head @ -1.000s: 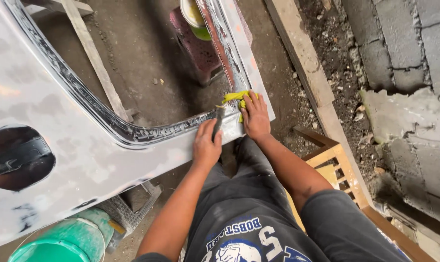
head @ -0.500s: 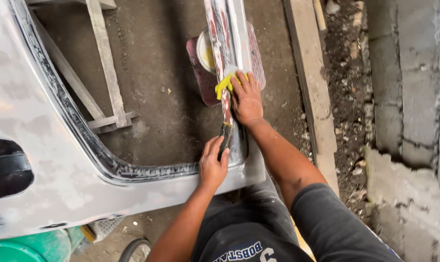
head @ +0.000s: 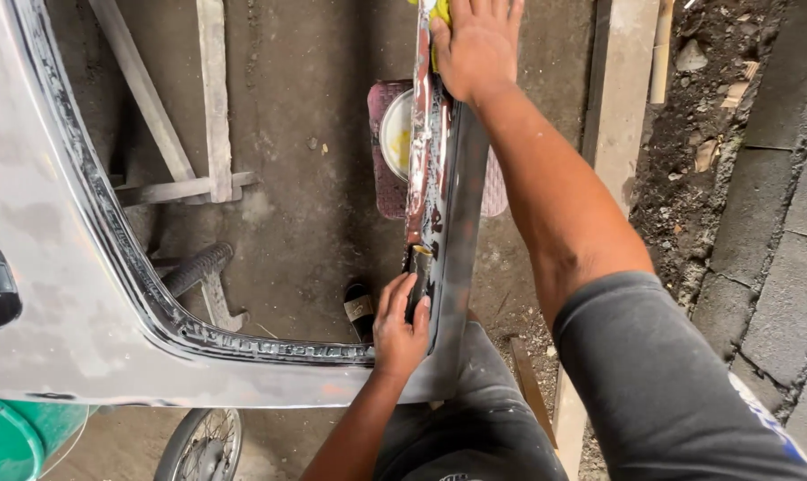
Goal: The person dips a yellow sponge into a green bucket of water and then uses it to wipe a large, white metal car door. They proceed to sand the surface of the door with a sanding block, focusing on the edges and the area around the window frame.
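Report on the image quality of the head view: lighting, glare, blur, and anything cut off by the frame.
Head view: soft, even daylight with no hard shadows; pale sheen on the grey car door panel and its window-frame strip; left hand on the dark brush handle is sharp; right hand and yellow cloth are cropped by the top edge; slight wide-angle stretch toward the corners.

**Sanded door frame, dark tool and yellow cloth**

The grey car door panel (head: 83, 294) lies nearly flat, its window opening edged by a dark, glossy, scraped channel. One narrow window-frame bar (head: 448, 178) runs away from the viewer, streaked red, black and bare metal. A small dark tool (head: 419, 281) with a pale tip rests upright against the bar's near end. A yellow cloth (head: 438, 11) is pressed on the bar's far end, mostly covered, at the picture's top edge.
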